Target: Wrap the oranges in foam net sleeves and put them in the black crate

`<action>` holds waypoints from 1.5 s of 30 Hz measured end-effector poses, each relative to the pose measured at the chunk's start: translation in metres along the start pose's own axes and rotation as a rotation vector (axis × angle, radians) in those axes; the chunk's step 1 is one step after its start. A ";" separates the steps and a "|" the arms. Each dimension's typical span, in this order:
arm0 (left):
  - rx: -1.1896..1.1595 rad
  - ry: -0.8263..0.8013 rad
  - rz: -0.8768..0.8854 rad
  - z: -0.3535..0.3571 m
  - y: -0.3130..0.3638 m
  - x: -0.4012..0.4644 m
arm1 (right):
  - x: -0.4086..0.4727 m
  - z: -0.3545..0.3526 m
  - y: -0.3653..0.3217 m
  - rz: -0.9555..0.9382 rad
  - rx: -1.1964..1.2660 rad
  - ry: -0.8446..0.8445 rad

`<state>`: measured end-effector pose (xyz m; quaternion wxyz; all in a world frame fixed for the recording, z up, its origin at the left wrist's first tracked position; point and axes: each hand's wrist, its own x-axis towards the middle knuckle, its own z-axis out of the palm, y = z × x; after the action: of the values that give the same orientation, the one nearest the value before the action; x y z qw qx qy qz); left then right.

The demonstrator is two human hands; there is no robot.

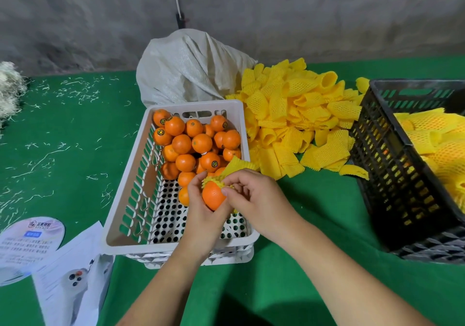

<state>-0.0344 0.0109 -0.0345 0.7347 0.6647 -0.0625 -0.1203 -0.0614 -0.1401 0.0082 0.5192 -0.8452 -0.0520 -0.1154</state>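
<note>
Right fingers (pixel 230 189): curling tight and pinching the yellow edge of the sleeve (pixel 235 165) where it is meeting the top of the orange (pixel 213 197).
Left fingers (pixel 195 187): cupping closed around the left side and underside of that orange, carrying its weight.
Right hand (pixel 254 199): working at the fruit from the right, touching the left hand (pixel 201 215) below it.
Orange: sitting between both hands above the near end of the white crate (pixel 125 199), mostly bare, with only its top under the net.
Sleeve: bunching at the crown while the loose end is sticking up and back (how far the mouth is open is hidden by the fingers).
Risk, tearing: the thin foam net is likely to split if the pinch is dragging one edge down while the far edge is catching.
Risk, slipping: the smooth peel could squirt out of the cupped hand during the pull and drop onto the fruit in the white crate.
Risk, half cover: a short pull would leave the bottom bare.
Sleeve pile (pixel 297 119): lying on the green bench (pixel 289 275) between the two crates.
Black crate (pixel 392 164): standing well to the right, already holding wrapped fruit; the carry across is another chance for the net to ride off.
</note>
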 end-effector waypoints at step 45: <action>0.016 0.141 0.202 -0.003 -0.009 0.002 | -0.016 0.019 0.025 0.202 0.350 0.164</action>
<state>-0.0326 0.0120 -0.0439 0.7402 0.6677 -0.0785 0.0019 -0.0691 -0.1338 -0.0261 0.6693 -0.7310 0.0560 -0.1202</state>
